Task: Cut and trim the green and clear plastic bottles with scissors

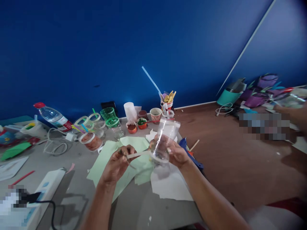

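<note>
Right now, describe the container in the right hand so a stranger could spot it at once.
Start at the grey table below the blue wall, then find the pale green paper sheets on it. Above them the right hand holds a clear plastic cup, tilted. Unlike the green-tinted container behind, it is colourless and lifted off the table.

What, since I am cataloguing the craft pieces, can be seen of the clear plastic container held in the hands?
The clear plastic container is see-through and thin-walled, like a cut bottle section, empty as far as shows. It is tilted, broader end up and away. The right hand grips its rounded lower end; a thin white strip, pinched by the left hand, reaches its lower side.
</note>
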`<control>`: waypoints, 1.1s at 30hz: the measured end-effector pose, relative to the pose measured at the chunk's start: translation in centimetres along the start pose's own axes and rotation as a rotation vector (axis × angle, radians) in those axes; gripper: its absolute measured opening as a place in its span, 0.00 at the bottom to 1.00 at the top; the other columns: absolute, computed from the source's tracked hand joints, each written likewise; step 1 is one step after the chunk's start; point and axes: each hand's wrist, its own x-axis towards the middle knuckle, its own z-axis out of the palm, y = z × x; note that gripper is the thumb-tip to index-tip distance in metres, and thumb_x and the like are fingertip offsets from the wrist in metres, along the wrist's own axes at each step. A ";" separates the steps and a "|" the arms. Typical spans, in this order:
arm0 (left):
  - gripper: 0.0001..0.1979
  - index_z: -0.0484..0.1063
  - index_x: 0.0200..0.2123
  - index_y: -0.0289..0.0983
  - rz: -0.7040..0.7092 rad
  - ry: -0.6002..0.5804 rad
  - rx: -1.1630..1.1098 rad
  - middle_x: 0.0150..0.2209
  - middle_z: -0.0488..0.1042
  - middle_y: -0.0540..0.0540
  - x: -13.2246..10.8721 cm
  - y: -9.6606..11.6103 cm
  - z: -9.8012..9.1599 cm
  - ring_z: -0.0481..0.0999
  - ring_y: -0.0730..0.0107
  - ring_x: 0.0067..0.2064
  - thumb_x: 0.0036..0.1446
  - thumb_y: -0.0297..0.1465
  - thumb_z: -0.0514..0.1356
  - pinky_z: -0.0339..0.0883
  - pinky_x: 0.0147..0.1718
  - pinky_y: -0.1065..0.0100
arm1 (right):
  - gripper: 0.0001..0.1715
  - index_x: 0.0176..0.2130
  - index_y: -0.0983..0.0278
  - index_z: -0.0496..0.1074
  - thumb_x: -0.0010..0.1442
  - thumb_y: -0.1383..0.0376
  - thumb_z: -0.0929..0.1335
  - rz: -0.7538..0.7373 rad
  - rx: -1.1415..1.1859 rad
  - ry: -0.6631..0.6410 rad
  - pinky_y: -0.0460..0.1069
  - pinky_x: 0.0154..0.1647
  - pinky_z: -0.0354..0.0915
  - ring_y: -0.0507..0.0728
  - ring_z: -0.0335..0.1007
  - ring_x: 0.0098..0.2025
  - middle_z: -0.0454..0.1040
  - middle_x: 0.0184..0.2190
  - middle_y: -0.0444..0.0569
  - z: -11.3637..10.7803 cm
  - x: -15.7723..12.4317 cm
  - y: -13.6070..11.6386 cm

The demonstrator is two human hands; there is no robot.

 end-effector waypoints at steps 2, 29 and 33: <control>0.10 0.70 0.28 0.37 -0.030 -0.015 -0.067 0.46 0.73 0.45 -0.2 0.2 0.2 0.72 0.59 0.51 0.50 0.35 0.67 0.61 0.54 0.52 | 0.29 0.45 0.63 0.71 0.40 0.65 0.75 0.008 -0.030 0.021 0.52 0.42 0.66 0.58 0.72 0.40 0.76 0.41 0.51 -0.1 0.1 0.3; 0.08 0.68 0.29 0.37 -0.121 -0.006 0.021 0.46 0.79 0.40 -0.5 -0.8 1.5 0.74 0.58 0.53 0.54 0.32 0.65 0.58 0.56 0.54 | 0.33 0.46 0.62 0.66 0.40 0.66 0.76 0.043 -0.071 0.617 0.49 0.25 0.68 0.55 0.73 0.25 0.74 0.24 0.41 0.2 1.2 1.2; 0.09 0.68 0.29 0.36 -0.117 -0.023 0.002 0.43 0.80 0.41 -0.8 -0.7 1.5 0.76 0.59 0.50 0.53 0.32 0.66 0.61 0.54 0.56 | 0.34 0.48 0.61 0.66 0.41 0.66 0.76 0.019 -0.075 0.468 0.48 0.24 0.67 0.54 0.71 0.24 0.73 0.24 0.41 0.6 0.8 -0.1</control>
